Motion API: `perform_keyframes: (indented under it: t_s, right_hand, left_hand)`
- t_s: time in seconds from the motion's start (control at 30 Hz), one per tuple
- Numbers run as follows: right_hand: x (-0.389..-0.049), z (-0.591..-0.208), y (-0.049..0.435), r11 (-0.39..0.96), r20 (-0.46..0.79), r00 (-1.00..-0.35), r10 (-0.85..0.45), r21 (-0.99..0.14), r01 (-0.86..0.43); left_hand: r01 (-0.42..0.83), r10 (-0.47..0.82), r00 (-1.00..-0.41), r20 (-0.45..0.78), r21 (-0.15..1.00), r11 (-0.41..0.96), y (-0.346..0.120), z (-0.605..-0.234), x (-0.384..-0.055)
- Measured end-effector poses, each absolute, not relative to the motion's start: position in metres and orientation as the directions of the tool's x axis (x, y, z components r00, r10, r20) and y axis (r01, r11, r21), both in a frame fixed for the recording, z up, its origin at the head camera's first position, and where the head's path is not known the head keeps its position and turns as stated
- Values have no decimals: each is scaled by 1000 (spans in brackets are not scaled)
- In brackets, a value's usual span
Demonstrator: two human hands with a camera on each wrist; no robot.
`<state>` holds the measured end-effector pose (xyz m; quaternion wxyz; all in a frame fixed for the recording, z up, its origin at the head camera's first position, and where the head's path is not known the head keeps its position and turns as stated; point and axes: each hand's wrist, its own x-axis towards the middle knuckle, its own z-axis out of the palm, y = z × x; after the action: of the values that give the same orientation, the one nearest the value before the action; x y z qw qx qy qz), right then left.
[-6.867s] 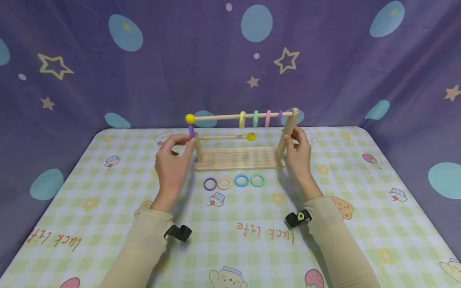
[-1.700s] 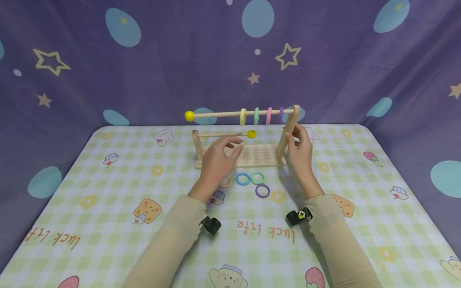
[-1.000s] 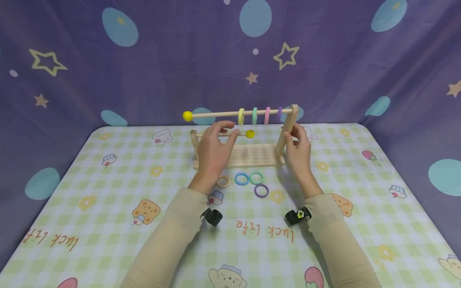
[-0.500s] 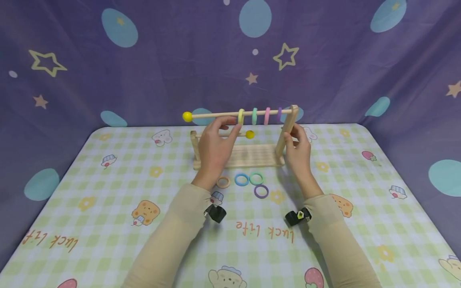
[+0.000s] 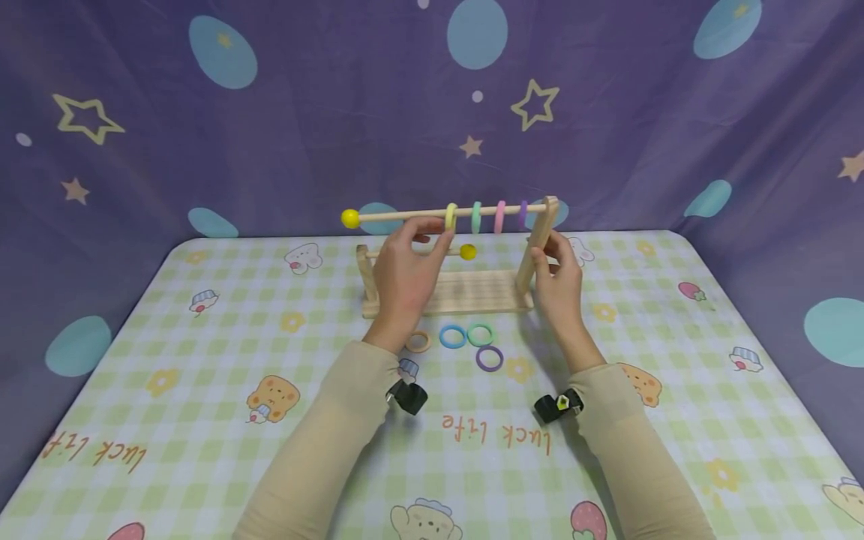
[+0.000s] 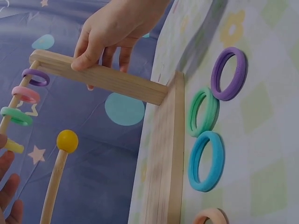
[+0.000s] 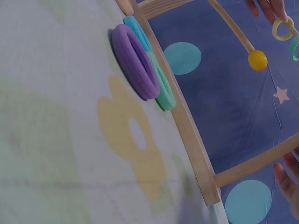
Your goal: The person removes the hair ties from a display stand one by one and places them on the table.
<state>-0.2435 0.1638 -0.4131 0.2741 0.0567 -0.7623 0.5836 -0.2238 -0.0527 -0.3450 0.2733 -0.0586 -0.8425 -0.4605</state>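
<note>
In the head view my left hand (image 5: pixel 406 276) pinches a yellow hair tie (image 5: pixel 451 212) hanging on the upper rod (image 5: pixel 398 216) of a wooden rack. To its right on that rod hang a green hair tie (image 5: pixel 476 217), a pink one (image 5: pixel 499 217) and a purple one (image 5: pixel 523 214). My right hand (image 5: pixel 562 286) grips the rack's tall right post (image 5: pixel 538 244); the left wrist view shows the thumb (image 6: pixel 88 58) against its face. The lower rod, partly behind my left hand, ends in a yellow ball (image 5: pixel 468 252).
On the checked cloth, before the rack's base (image 5: pixel 482 292), lie an orange hair tie (image 5: pixel 428 343), partly hidden by my left arm, a blue one (image 5: pixel 453 346), a green one (image 5: pixel 481 344) and a purple one (image 5: pixel 490 369). A purple curtain (image 5: pixel 304 150) hangs behind the table.
My left hand has let go of a purple hair tie and moved right and up to the yellow one. A purple hair tie now lies before the green one. My right hand stays on the post.
</note>
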Motion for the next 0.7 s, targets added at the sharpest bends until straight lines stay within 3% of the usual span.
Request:
perform_keyframes:
  t_s: [0.7]
  right_hand:
    - [-244, -415, 163, 311, 501, -832, 236, -851, -424]
  left_hand:
    - [329, -174, -848, 502, 753, 569, -58, -345, -222]
